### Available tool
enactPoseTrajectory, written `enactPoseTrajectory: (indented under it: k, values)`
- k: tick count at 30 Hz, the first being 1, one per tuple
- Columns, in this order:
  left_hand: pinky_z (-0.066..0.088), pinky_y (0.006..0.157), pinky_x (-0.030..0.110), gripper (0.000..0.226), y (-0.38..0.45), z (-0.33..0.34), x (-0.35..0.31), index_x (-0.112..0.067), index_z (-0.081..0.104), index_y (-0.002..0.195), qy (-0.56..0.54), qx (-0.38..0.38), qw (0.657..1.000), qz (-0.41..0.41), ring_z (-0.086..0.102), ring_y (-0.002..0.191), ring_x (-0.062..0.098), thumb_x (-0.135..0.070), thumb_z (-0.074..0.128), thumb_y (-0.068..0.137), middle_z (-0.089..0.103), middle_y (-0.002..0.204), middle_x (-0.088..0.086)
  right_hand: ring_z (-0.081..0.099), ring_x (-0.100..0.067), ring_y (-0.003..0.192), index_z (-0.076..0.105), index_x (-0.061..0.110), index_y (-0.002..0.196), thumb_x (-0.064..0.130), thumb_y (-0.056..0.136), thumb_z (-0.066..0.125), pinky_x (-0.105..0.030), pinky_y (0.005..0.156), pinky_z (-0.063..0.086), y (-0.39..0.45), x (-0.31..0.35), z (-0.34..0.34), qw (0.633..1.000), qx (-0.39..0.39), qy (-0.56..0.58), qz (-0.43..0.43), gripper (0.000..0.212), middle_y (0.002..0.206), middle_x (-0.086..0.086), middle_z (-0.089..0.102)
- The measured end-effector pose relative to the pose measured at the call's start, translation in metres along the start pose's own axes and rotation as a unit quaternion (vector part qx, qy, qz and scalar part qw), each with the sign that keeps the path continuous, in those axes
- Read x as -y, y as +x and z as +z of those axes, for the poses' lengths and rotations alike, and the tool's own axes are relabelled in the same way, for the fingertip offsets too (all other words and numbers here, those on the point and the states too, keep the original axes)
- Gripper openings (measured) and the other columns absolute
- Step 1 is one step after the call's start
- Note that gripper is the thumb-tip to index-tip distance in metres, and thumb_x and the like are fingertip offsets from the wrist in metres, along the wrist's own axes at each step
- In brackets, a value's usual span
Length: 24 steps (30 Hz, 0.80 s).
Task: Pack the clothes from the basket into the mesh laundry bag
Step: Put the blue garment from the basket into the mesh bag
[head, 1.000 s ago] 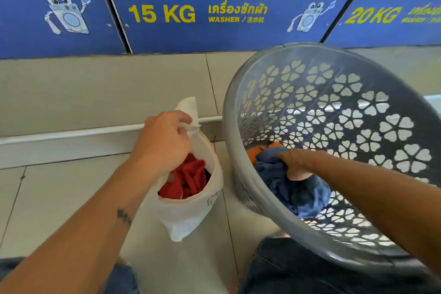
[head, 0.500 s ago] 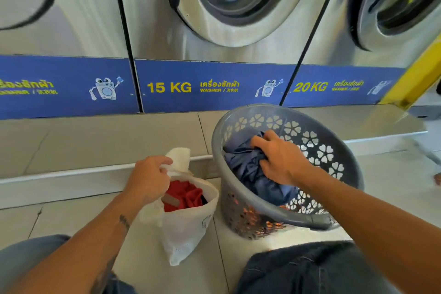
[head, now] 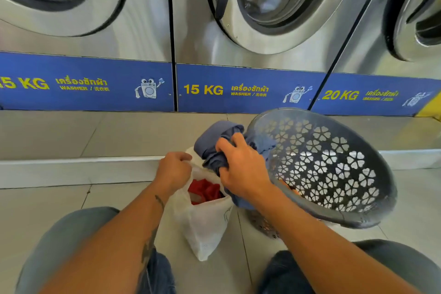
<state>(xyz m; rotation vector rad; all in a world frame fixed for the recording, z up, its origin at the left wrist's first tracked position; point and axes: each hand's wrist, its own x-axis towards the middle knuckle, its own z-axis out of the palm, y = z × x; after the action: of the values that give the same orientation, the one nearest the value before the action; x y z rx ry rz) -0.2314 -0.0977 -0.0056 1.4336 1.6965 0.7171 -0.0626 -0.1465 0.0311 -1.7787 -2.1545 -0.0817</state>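
Mid-transfer: right hand (head: 241, 169) clenched on blue garment (head: 214, 141) above mesh laundry bag (head: 202, 222), left hand (head: 174, 169) gripping its rim. Next: stuffing down beside red cloth (head: 205, 191).

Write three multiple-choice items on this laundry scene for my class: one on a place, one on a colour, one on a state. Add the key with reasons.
1. Where is the blue garment?
A. above the mesh bag's mouth
B. on the floor
C. inside a washer

2. What colour is the cloth already in the mesh bag?
A. green
B. red
C. yellow

3. How does the basket stand?
A. upside down
B. flat
C. tilted

Key: A, the right hand holds it there; B, red cloth shows inside, the left hand gripping the rim; C, its opening faces the person.
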Motion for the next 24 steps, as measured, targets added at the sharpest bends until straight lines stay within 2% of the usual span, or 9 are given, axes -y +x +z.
enactPoseTrajectory:
  k: [4,5,7,9,13,17,20,22,24]
  values:
    - [0.049,0.065,0.028,0.035,0.008,-0.003,0.007,-0.012,0.074,0.108,-0.019,-0.023,1.0,0.003,0.061,0.078,0.024,0.001,0.049,0.086,0.071,0.095,0.008,0.037,-0.03,0.065,0.051,0.018,0.113,0.019,0.089,0.057,-0.032,0.044,0.016,0.0,0.014,0.054,0.998,0.049,0.033,0.017,0.025,0.117,-0.011,0.046]
    - [0.05,0.067,0.028,0.035,0.011,-0.004,0.01,-0.012,0.074,0.11,-0.015,-0.033,0.999,-0.003,0.063,0.084,0.025,0.0,0.05,0.087,0.071,0.1,0.008,0.04,-0.032,0.068,0.051,0.018,0.116,0.02,0.09,0.056,-0.033,0.046,0.021,0.0,0.015,0.065,0.997,0.073,0.036,0.018,0.027,0.121,-0.01,0.046]
    - [0.052,0.086,0.032,0.035,0.018,-0.005,0.017,-0.014,0.072,0.115,-0.012,-0.054,0.998,-0.02,0.063,0.104,0.03,-0.005,0.052,0.089,0.069,0.118,0.01,0.05,-0.036,0.079,0.052,0.018,0.123,0.021,0.091,0.055,-0.039,0.053,0.033,-0.001,0.015,0.088,0.992,0.123,0.041,0.013,0.033,0.126,-0.01,0.046]
    - [0.049,0.096,0.033,0.034,0.022,-0.003,0.022,-0.017,0.072,0.116,-0.005,-0.05,0.998,-0.028,0.061,0.112,0.03,-0.009,0.051,0.09,0.066,0.126,0.01,0.055,-0.037,0.092,0.055,0.016,0.127,0.021,0.091,0.054,-0.043,0.059,0.042,-0.004,0.015,0.11,0.985,0.164,0.048,-0.006,0.036,0.125,-0.011,0.048]
    - [0.05,0.096,0.033,0.036,0.025,0.0,0.028,-0.022,0.072,0.115,0.028,-0.008,1.0,-0.001,0.061,0.112,0.028,-0.011,0.048,0.091,0.065,0.127,0.008,0.055,-0.036,0.101,0.061,0.022,0.128,0.019,0.085,0.054,-0.045,0.066,0.05,-0.004,0.024,0.151,0.975,0.195,0.094,-0.057,0.044,0.123,-0.009,0.058]
    - [0.05,0.083,0.027,0.035,0.032,-0.002,0.027,-0.022,0.075,0.11,0.013,0.007,1.0,-0.003,0.063,0.101,0.024,-0.007,0.049,0.091,0.069,0.118,0.005,0.054,-0.035,0.103,0.064,0.024,0.124,0.02,0.088,0.06,-0.044,0.068,0.049,0.006,0.027,0.171,0.966,0.236,0.064,-0.084,0.037,0.12,-0.007,0.064]
    - [0.047,0.076,0.023,0.038,0.032,0.0,0.022,-0.024,0.078,0.102,-0.001,0.021,1.0,0.012,0.062,0.09,0.018,-0.003,0.049,0.09,0.07,0.11,0.001,0.06,-0.033,0.106,0.066,0.014,0.118,0.019,0.093,0.058,-0.044,0.078,0.051,0.018,0.022,0.181,0.929,0.356,-0.038,-0.09,0.026,0.119,-0.011,0.067]
    - [0.046,0.068,0.022,0.038,0.031,0.001,0.02,-0.026,0.079,0.098,0.002,0.015,1.0,0.02,0.06,0.081,0.015,-0.003,0.049,0.09,0.069,0.103,0.001,0.062,-0.034,0.109,0.064,0.01,0.124,0.02,0.096,0.056,-0.045,0.086,0.051,0.027,0.018,0.186,0.892,0.437,-0.083,-0.082,0.031,0.126,-0.014,0.065]
    - [0.046,0.07,0.023,0.039,0.031,0.001,0.019,-0.026,0.079,0.097,0.001,-0.004,1.0,0.014,0.062,0.089,0.018,-0.002,0.049,0.09,0.068,0.109,0.001,0.054,-0.036,0.124,0.058,0.007,0.134,0.024,0.099,0.052,-0.048,0.103,0.045,0.036,0.014,0.186,0.86,0.496,-0.097,-0.074,0.039,0.14,-0.015,0.056]
